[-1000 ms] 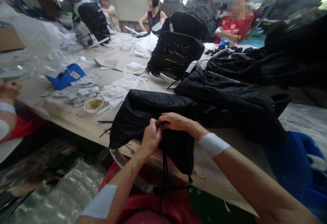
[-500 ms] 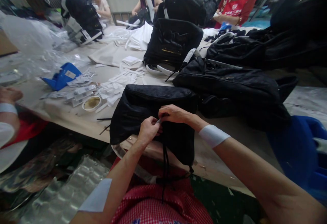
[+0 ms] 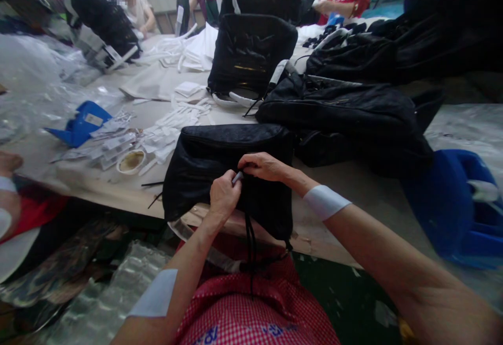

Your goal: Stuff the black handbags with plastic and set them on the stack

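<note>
A black bag (image 3: 196,161) lies on the table's front edge, its dark cords hanging down toward the red checked apron. My left hand (image 3: 225,194) is closed over the bag's middle, with a small grey-white piece (image 3: 237,178) between thumb and fingers. Just to its right, my right hand (image 3: 264,168) has its fingers pinched together at the bag's surface; what they grip is too small to make out.
More black bags (image 3: 338,114) lie to the right and behind. White strips (image 3: 168,130), a round tub (image 3: 131,161) and a blue holder (image 3: 82,125) are at left. A blue bin (image 3: 451,208) stands at right. Other people sit across the table and at far left.
The view has shifted, so the table scene sits lower right to left. My hands have drawn slightly apart, and the grey-white piece now shows in my left hand. A person across holds up white material.
</note>
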Action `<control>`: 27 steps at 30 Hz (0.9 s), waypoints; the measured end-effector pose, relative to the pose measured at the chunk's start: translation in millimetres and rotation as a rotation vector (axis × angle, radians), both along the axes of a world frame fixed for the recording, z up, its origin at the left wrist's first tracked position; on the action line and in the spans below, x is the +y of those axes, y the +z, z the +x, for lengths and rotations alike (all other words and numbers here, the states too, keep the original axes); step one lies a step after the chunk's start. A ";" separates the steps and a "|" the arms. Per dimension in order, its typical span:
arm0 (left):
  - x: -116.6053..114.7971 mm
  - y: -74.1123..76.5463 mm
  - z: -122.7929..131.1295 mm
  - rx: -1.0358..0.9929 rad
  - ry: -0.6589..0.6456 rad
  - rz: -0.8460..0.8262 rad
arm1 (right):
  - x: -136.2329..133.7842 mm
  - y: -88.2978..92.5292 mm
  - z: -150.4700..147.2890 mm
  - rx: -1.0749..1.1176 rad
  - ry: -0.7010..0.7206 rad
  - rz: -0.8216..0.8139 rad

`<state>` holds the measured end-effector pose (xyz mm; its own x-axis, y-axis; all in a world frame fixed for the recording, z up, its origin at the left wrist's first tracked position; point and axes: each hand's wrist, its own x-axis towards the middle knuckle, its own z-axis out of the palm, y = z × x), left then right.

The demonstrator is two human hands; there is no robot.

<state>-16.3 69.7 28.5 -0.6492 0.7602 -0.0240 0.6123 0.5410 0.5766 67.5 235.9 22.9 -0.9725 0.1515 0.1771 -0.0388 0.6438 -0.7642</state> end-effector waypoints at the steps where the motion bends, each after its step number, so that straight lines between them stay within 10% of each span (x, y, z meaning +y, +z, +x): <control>1: 0.2 -0.7 -0.4 0.007 -0.003 0.004 | -0.7 1.1 -0.6 0.019 0.025 0.041; 27: 6.3 -5.1 -9.4 -0.107 -0.025 0.082 | -2.7 -2.9 -0.9 0.052 0.035 0.216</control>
